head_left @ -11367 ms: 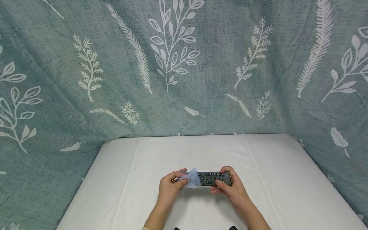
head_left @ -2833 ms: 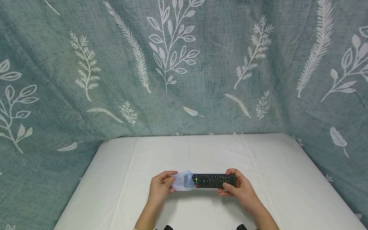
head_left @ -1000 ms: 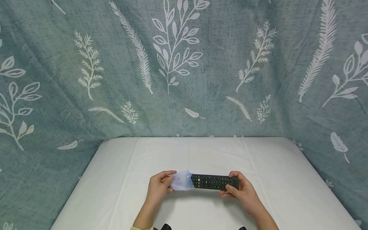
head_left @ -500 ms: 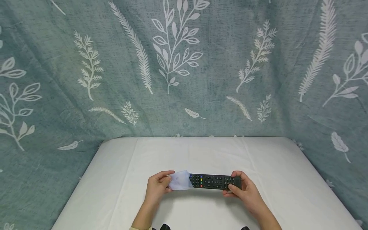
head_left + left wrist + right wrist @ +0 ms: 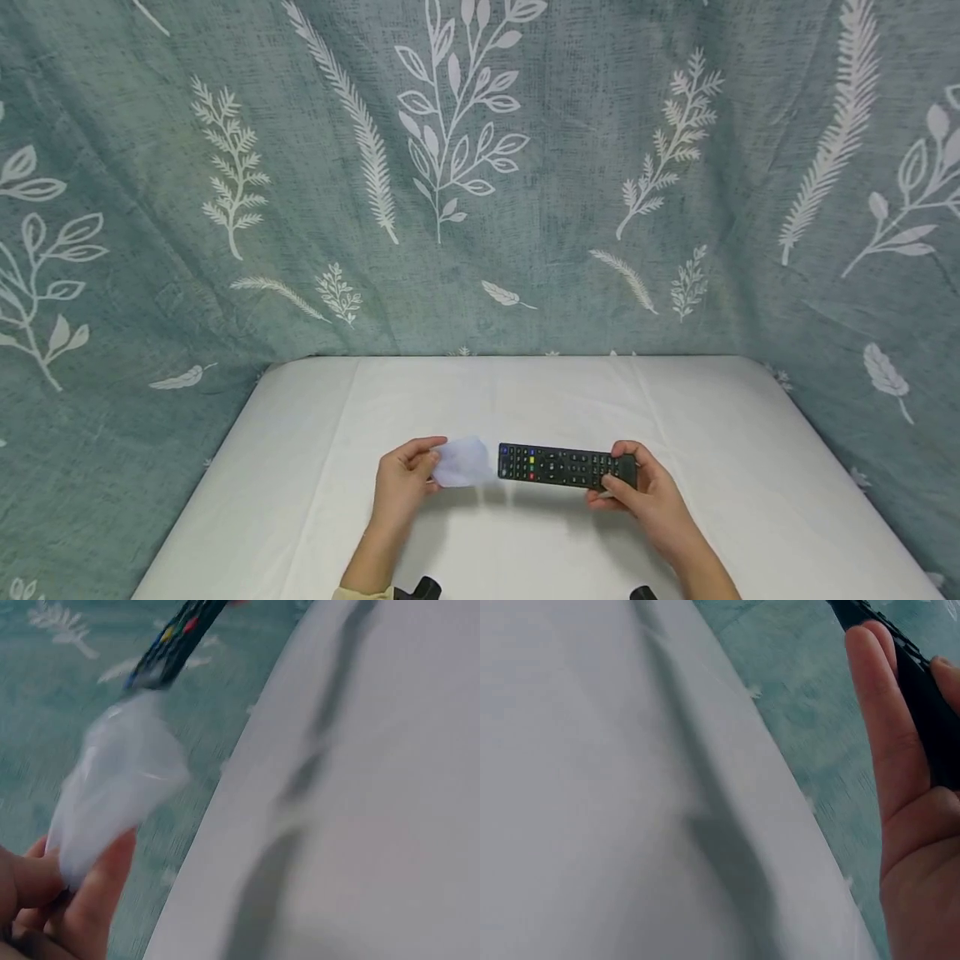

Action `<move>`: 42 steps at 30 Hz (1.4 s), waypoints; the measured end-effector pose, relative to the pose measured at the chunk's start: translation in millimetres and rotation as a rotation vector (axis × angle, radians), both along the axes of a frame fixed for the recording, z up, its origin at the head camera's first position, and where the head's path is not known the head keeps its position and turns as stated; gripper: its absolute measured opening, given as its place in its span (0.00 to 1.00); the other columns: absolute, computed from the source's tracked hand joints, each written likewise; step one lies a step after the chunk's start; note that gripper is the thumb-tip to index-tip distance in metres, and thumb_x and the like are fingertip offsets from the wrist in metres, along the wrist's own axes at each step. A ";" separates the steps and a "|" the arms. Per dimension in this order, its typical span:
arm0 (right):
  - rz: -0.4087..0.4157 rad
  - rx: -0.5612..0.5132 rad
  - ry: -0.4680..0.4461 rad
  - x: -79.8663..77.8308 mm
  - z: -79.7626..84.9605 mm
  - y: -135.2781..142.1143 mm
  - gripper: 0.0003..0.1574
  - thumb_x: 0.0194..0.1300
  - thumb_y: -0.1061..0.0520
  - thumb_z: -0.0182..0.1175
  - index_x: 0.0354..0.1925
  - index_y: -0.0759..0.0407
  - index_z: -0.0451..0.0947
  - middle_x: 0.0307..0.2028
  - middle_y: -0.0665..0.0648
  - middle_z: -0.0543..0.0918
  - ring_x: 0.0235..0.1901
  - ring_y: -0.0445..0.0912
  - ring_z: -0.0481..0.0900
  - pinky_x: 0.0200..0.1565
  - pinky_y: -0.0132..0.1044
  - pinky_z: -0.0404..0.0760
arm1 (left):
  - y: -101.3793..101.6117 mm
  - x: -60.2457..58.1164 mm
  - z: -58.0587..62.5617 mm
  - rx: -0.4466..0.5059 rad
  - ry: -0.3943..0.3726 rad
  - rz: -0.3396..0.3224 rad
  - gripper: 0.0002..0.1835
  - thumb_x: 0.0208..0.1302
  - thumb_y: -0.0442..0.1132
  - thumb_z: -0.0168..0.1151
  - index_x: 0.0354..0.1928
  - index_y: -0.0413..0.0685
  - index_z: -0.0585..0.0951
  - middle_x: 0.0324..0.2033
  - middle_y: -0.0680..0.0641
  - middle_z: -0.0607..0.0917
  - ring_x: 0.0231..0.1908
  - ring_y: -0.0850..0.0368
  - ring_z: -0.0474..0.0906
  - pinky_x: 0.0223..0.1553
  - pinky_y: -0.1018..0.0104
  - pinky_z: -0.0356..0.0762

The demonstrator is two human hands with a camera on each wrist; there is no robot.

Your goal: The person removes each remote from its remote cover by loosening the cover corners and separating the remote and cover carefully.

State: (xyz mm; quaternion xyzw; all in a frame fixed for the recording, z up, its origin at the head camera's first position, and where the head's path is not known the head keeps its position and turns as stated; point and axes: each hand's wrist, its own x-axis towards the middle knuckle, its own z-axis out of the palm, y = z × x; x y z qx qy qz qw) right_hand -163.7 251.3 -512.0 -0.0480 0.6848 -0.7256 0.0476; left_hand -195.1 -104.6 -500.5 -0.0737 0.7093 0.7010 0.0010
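A black remote control [image 5: 555,464] with coloured buttons is held level above the white surface, buttons facing up. My right hand [image 5: 643,487] grips its right end, thumb on top and fingers underneath. From my left hand [image 5: 401,475] a thin translucent bluish-white plastic sleeve [image 5: 462,462] sticks out, pinched between thumb and fingers at its left end. A narrow gap separates the sleeve's mouth from the remote's left end in the head view. In the left wrist view the sleeve [image 5: 120,765] looks limp and puffed. The right wrist view shows the dark underside of the remote [image 5: 922,712].
Beneath both hands lies a white-covered table [image 5: 495,550], with their shadows on it. A green curtain [image 5: 555,167] with white leaf prints hangs behind and at both sides. Black wrist devices [image 5: 427,587] show at the bottom edge.
The remote has slid rightward out of the plastic sleeve. Half a second ago its left end was still inside; now they are apart. The hands have spread and the sleeve has risen slightly.
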 end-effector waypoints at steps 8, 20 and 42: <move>-0.069 -0.010 0.041 6.1 -3.5 22.9 0.21 0.71 0.64 0.58 0.56 0.57 0.61 0.51 0.48 0.80 0.38 0.50 0.90 0.45 0.42 0.87 | -12.6 -3.3 -1.5 -0.010 0.011 0.105 0.13 0.69 0.28 0.58 0.52 0.37 0.84 0.35 0.43 0.88 0.30 0.59 0.83 0.27 0.70 0.84; -0.045 -0.040 0.057 5.9 -10.3 9.0 0.22 0.70 0.66 0.58 0.56 0.60 0.60 0.50 0.51 0.80 0.37 0.50 0.90 0.44 0.43 0.87 | -10.2 1.5 -8.2 0.022 -0.017 0.115 0.14 0.68 0.29 0.60 0.53 0.35 0.83 0.33 0.45 0.87 0.29 0.59 0.82 0.26 0.70 0.83; -0.163 -0.048 -0.013 2.0 -18.0 -10.6 0.26 0.69 0.67 0.59 0.58 0.64 0.58 0.46 0.48 0.83 0.35 0.48 0.90 0.43 0.40 0.88 | 13.6 1.6 -24.2 0.021 -0.131 0.130 0.16 0.65 0.32 0.65 0.53 0.36 0.82 0.34 0.47 0.81 0.28 0.60 0.76 0.25 0.71 0.80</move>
